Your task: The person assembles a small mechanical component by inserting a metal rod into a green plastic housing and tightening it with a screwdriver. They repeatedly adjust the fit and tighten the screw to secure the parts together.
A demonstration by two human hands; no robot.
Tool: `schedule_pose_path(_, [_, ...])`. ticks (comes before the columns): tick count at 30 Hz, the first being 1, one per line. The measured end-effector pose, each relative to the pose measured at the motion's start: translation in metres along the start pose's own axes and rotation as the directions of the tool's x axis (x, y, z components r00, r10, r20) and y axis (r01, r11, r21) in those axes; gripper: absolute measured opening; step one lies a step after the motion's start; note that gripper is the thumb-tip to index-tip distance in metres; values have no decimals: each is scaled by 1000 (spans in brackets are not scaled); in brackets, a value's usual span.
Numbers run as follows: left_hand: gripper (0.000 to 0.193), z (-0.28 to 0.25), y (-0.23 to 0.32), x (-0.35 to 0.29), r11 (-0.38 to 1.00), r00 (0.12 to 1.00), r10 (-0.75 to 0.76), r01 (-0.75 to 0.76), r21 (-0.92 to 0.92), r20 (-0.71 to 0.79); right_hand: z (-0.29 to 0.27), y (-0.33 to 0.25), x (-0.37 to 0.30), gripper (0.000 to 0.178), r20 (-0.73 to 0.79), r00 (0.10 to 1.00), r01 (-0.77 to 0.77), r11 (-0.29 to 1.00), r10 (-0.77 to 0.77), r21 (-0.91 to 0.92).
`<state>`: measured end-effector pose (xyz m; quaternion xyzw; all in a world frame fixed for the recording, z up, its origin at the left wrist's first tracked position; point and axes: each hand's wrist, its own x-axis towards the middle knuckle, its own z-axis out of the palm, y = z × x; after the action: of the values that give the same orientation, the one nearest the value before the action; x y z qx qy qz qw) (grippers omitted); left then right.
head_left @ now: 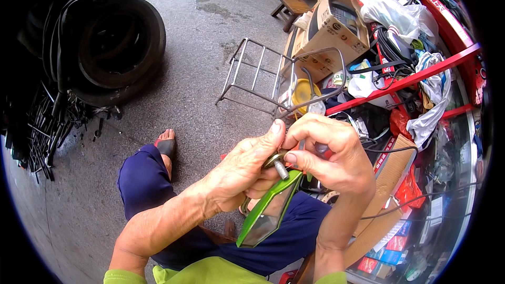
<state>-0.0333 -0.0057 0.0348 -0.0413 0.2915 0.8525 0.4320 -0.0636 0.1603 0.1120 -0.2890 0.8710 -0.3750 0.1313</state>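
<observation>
A mirror (267,211) with a bright green frame hangs below my hands, above my lap. Next to its upper end a threaded metal bolt (281,170) sticks out, with a brass-coloured nut or washer around its base. My left hand (246,165) is closed around the mirror's stem, thumb on top and the bolt beside its fingers. From the other side my right hand (329,152) is closed, thumb and fingertips meeting at the base of the bolt. Its fingers partly cover the fitting there, and the stem is mostly hidden in my grip.
Ahead stands a metal wire rack (255,76), close beyond my hands. Cardboard boxes (334,34) and a red metal frame (405,81) with bags and cables fill the right. A flat cardboard piece (386,189) leans nearby. Stacked tyres (152,37) stand at the left.
</observation>
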Motion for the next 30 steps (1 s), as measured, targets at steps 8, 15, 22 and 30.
schedule_pose_path(8, [51,-2,0,2,997,997,-75,74,-12,-38,-9,5,-1,10,105,956,-291,930,274,224])
schedule_pose_path(15, [49,-3,-2,2,994,994,-99,97,-40,-47,-3,22,2,12,151,970,-241,850,192,469])
schedule_pose_path(22, [47,-4,0,-1,998,999,-39,38,-43,-30,-5,18,3,16,151,970,-243,759,190,603])
schedule_pose_path(30, [28,1,6,-6,992,997,76,-79,-101,-30,-10,23,0,18,124,964,-261,747,235,611])
